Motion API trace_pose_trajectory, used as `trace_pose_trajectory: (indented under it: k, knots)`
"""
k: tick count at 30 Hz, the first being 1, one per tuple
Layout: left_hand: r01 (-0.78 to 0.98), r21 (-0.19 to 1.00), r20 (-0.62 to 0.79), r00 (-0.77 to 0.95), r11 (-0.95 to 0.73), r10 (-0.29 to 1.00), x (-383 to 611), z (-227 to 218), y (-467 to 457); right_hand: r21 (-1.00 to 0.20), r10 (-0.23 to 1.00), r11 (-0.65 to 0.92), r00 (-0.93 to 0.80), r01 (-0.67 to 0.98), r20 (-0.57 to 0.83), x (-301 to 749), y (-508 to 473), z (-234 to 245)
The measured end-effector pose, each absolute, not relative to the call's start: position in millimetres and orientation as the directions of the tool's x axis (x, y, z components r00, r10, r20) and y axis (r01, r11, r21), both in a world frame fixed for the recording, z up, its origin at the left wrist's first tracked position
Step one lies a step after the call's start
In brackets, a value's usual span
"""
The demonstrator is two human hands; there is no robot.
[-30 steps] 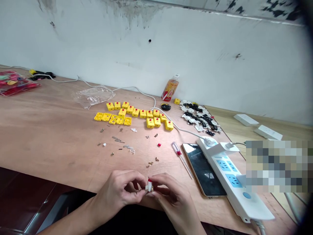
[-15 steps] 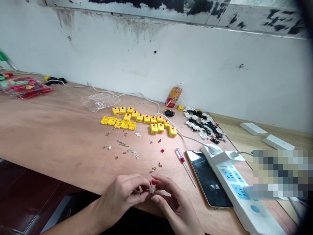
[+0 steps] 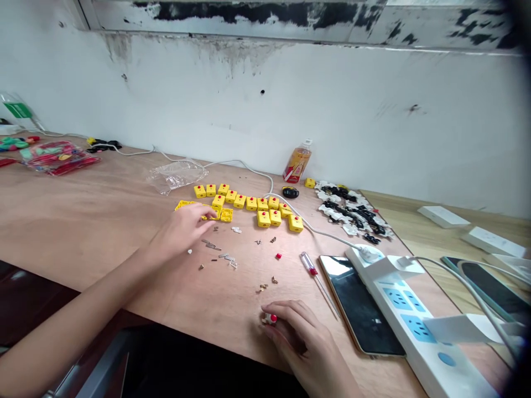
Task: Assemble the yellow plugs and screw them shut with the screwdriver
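My right hand (image 3: 307, 342) is closed near the table's front edge, pinching a small white switch piece with a red button (image 3: 271, 318) between thumb and fingers. Farther off, my left hand (image 3: 186, 224) reaches over a row of open yellow casing halves (image 3: 226, 215) with its fingers stretched out. It covers most of that row, and whether the fingertips touch a casing half cannot be made out. Closed yellow boxes with red buttons (image 3: 263, 219) stand just behind. Small brass pieces (image 3: 263, 288) lie in front of my right hand, and a loose red button cap (image 3: 278, 256) lies beyond them.
Metal strips (image 3: 211, 244) and tiny screws lie scattered mid-table. To the right are a screwdriver (image 3: 310, 266), a phone (image 3: 360, 304) and a white power strip (image 3: 435, 348) with cables. A drink bottle (image 3: 297, 162) and black-and-white parts (image 3: 352, 210) stand toward the wall.
My left hand has left the switch piece and moved forward and left to the yellow casing halves. My right hand keeps the piece, now turned with its red button facing me.
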State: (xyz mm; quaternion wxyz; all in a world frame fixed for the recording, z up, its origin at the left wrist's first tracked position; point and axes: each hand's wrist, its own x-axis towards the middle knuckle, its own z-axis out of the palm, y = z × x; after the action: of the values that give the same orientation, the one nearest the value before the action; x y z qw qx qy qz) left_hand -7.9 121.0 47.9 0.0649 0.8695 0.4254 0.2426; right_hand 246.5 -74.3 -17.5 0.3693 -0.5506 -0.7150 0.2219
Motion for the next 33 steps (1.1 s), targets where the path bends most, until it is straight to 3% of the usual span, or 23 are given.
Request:
trace_pose_trajectory:
  k: [9,16,21,23,25,33]
  knots:
    - [0.716,0.237,0.298,0.59,-0.657,0.75,53,29,150,-0.736,0.959,0.276,-0.128,0.618,0.252,249,-78,-16]
    - [0.686,0.229,0.267,0.637,-0.69,0.723,50,58,143,-0.773,0.957,0.262,-0.05,0.577,0.287,248,-79,-18]
    - [0.492,0.295,0.25,0.788,-0.819,0.563,28,47,69,-0.795,0.878,0.341,0.131,0.502,0.46,254,-84,-14]
    - [0.384,0.338,0.35,0.796,-0.859,0.494,20,27,32,-0.757,0.851,0.404,0.094,0.513,0.517,255,-84,-10]
    - [0.361,0.378,0.414,0.758,-0.852,0.505,16,8,4,-0.734,0.849,0.445,0.021,0.514,0.529,253,-84,-8]
    - [0.214,0.534,0.433,0.761,-0.818,0.482,8,-15,-6,-0.663,0.859,0.473,-0.136,0.58,0.494,230,-79,-10]
